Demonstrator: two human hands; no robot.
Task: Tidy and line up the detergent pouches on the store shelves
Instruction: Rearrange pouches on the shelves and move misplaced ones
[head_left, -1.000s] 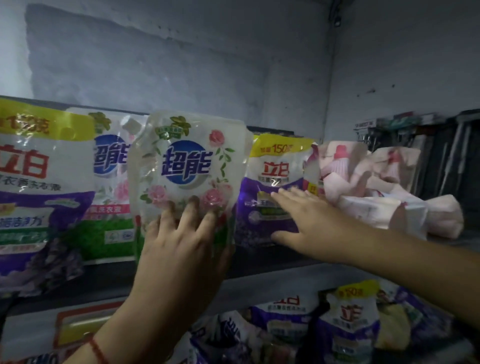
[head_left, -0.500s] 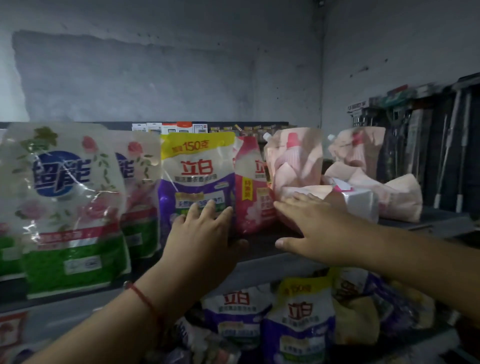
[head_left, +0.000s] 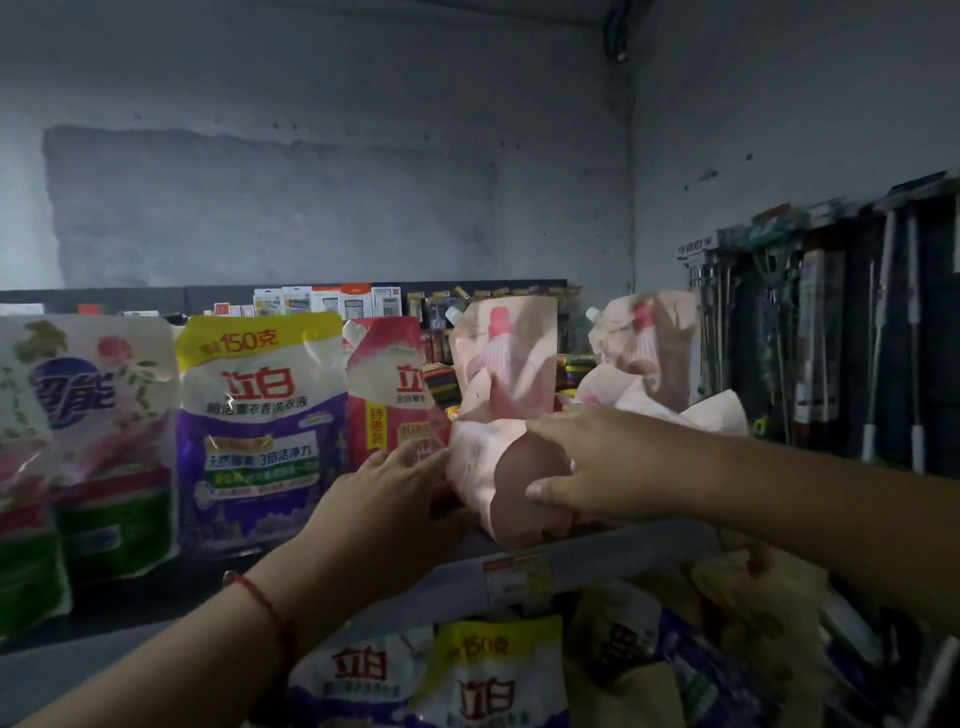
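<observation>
A pale pink pouch lies tipped over at the front of the top shelf. My right hand grips its right side, thumb underneath. My left hand presses against its left side, fingers apart. Behind it two more pink pouches stand upright, with crumpled ones beside them. To the left stand a red-pink pouch, a purple and yellow pouch and white rose-print pouches.
The lower shelf holds more purple and yellow pouches and a jumble of yellow ones. A price label is on the shelf edge. Brooms or mops hang at the right. Small boxes sit behind the pouches.
The view has shifted right. My left hand left the rose-print pouch and moved to the fallen pink pouch; my right hand closed on that pouch and drew it toward the shelf front.
</observation>
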